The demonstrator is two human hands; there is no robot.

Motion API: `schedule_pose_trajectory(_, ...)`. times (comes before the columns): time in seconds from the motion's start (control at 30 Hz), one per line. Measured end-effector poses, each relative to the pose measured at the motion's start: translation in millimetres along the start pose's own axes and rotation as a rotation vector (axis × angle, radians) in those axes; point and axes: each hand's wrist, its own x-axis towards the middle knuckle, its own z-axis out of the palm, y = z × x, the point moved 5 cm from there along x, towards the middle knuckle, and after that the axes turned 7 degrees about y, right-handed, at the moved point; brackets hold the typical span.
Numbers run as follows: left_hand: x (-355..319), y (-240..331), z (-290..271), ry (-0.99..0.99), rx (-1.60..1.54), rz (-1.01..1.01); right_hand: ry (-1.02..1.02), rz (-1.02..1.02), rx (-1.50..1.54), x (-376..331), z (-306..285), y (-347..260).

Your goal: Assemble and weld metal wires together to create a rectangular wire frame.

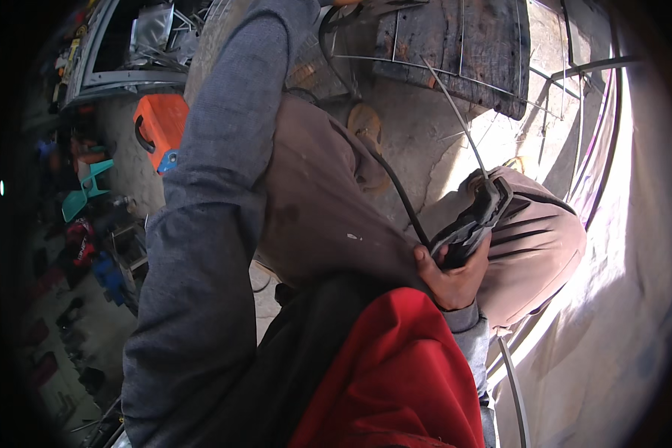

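Observation:
My right hand [455,282] is closed around a dark welding electrode holder [469,222] above my right knee. A thin welding rod [457,113] sticks out of the holder's jaws. It slants away toward a frame of thin metal rods [460,76] lying over a scorched wooden board [493,45]. A black cable [397,187] runs near the holder, between my legs. My left arm reaches far forward, and just a sliver of my left hand [340,2] shows at the upper edge. Its fingers are cut off from sight, close to a dark tool-like object [392,6].
An orange case [161,125] with a dark handle stands left of my left arm. Farther left are a teal plastic chair [86,190] and cluttered gear. Metal scraps [154,33] lie in a framed area at upper left. A pale sheet [605,328] hangs at right.

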Motion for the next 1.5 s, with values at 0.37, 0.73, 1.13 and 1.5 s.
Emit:
schedule_pose_trajectory(0.37, 6, 10, -15, -0.126, -0.048, -0.098, -0.042, -0.06, -0.132, 0, 11, -3)
schedule_pose_trajectory(0.73, 13, 4, -6, 0.015, 0.075, 0.121, -0.03, -0.136, -0.174, 4, 14, -1)
schedule_pose_trajectory(1.13, 11, 5, -8, 0.08, 0.038, 0.19, -0.032, -0.125, -0.177, 5, 14, -4)
schedule_pose_trajectory(1.5, 9, 33, -30, -0.09, -0.021, 0.009, -0.003, -0.082, -0.224, 4, 13, 6)
